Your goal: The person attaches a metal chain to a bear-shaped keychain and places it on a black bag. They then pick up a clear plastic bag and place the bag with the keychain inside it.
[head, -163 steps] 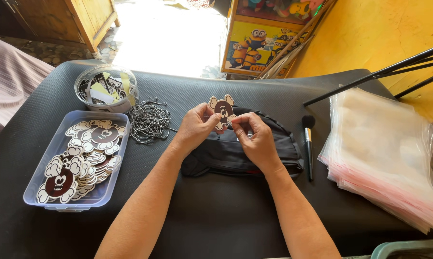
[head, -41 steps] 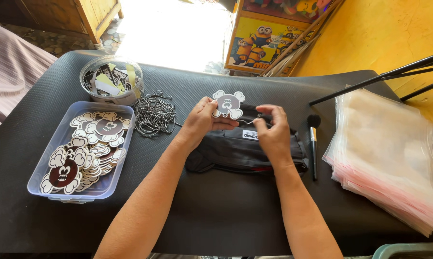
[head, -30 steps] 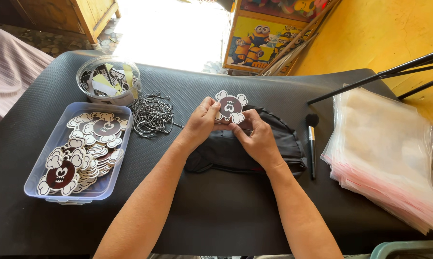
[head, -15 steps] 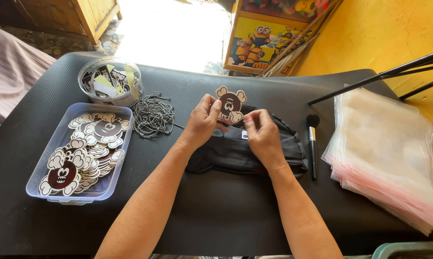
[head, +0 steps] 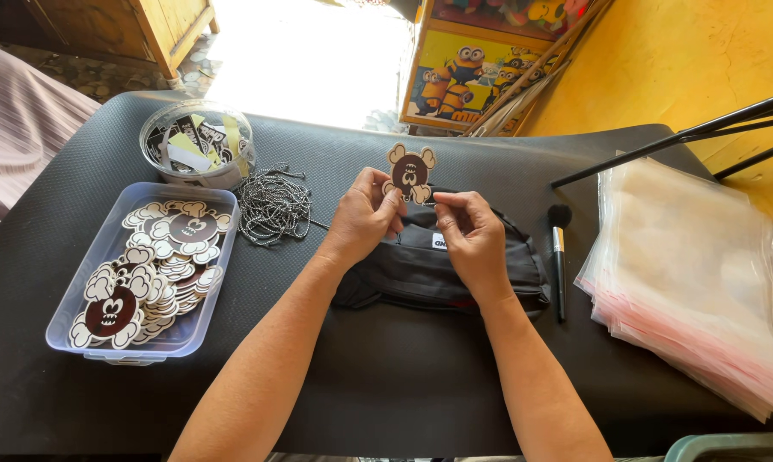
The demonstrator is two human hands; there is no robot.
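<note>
My left hand (head: 362,216) pinches the lower edge of a flat brown and cream cartoon-face charm (head: 410,172), held upright above a black pouch (head: 442,269). My right hand (head: 470,233) is beside it, fingertips closed on a thin ball chain (head: 429,203) at the charm's lower right. Both hands hover over the pouch at the middle of the black table (head: 386,376).
A clear plastic tray (head: 87,299) of several matching charms lies at the left. Behind it stands a round clear tub (head: 196,154) of paper tags, with a heap of ball chains (head: 273,205) next to it. A black brush (head: 558,257) and a stack of clear bags (head: 703,274) lie right.
The charm has been turned from its pale back to its brown face and raised slightly. Both hands stay close together over the pouch.
</note>
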